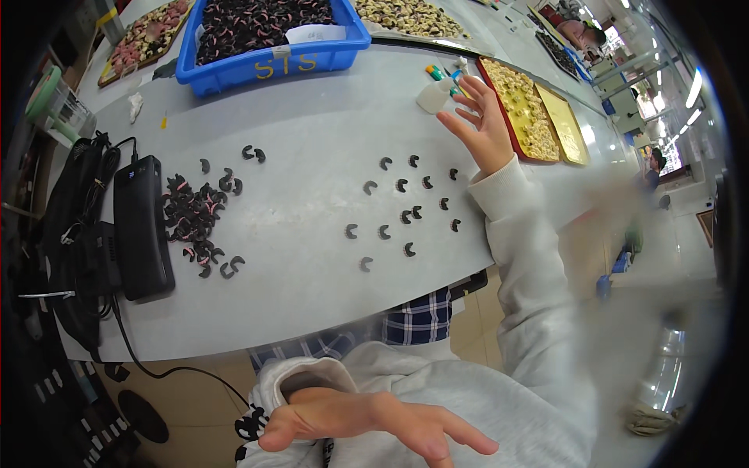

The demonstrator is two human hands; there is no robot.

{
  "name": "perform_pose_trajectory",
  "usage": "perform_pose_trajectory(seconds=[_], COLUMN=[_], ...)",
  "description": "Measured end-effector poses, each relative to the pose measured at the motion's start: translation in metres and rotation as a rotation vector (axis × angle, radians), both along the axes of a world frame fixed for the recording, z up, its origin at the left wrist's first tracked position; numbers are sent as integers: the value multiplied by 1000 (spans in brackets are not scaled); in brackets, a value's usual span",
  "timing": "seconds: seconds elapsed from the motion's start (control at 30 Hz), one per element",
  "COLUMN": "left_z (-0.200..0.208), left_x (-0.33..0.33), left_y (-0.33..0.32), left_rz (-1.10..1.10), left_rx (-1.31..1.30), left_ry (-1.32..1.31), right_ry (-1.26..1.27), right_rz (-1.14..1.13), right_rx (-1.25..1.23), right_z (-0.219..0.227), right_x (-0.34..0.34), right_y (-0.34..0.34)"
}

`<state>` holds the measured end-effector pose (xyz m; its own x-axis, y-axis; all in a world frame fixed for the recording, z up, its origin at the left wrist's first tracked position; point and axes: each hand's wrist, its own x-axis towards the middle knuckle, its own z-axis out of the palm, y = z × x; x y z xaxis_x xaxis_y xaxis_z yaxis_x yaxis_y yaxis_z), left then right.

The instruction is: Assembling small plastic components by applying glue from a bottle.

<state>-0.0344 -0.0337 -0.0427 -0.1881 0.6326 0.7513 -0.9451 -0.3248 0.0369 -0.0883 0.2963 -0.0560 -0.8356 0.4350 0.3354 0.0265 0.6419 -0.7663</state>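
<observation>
My left hand [367, 417] is held in front of my body, near the lower edge. Its fingers are apart and nothing shows in it. My right hand [488, 129] is raised over the table's right side, fingers spread and holding nothing, closest to a small whitish bottle [431, 97]. Left of and below that hand, several small black C-shaped pieces [406, 217] lie scattered singly on the grey table [296, 210]. A heap of similar black pieces [191, 214], some with pink edges, sits at the left.
A blue bin [273, 70] full of black pieces stands at the back. To the right is a red-rimmed yellow tray [530, 117] of pale pieces. A black power bank [143, 228] with cables lies at the left, near a green-topped clear jug [58, 109]. Another person [581, 33] sits far right.
</observation>
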Motion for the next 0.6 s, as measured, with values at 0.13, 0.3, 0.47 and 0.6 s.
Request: perform_pose_trajectory(seconds=[0.13,0.3,0.47,0.6], left_z=[-1,-6,-9,-13], left_x=[-4,-12,-14,-14], left_y=[1,24,31,34], left_rz=[63,166,133,113], left_rx=[-1,58,28,16], left_ry=[-33,-74,-105,-115], right_ry=[-5,30,43,44], right_rz=[9,2,7,1], right_rx=[-23,-56,-115,-127], right_z=[-9,-14,-10,-13], right_x=[-9,-14,-16,-15], right_y=[3,6,3,5])
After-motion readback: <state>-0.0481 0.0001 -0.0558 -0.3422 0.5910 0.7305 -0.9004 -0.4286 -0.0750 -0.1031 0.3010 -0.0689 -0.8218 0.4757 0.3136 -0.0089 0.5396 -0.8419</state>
